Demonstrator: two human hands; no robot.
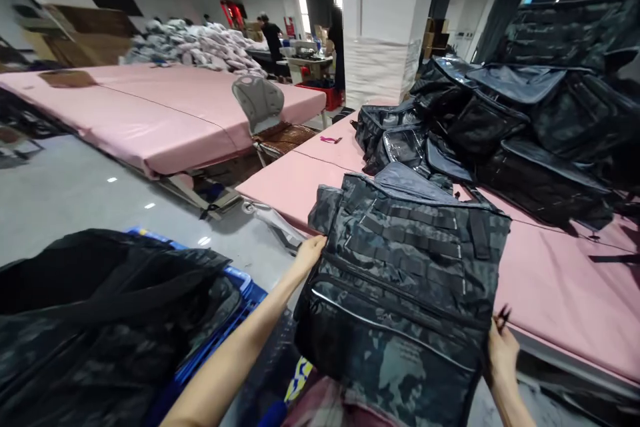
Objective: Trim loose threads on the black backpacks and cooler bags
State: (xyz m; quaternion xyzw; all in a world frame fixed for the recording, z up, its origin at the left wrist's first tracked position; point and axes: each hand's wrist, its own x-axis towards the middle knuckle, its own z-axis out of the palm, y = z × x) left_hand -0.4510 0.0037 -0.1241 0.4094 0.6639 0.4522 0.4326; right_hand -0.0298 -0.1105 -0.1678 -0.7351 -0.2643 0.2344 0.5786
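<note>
In a workshop, a long bench covered in smooth pink sheeting [545,287] carries a heap of black-and-grey camouflage fabric bags [493,123], several with flaps open. At the bench's near edge, a person holds up a large, rectangular, dark camouflage bag with black webbing rows [400,260], the left hand [311,253] grasping one side, the right hand [503,350] gripping the other, a small black pointed tool [504,315] jutting from it. Left of the bench, a blue plastic crate [244,281] bears a bulky dark fabric bag [100,327].
</note>
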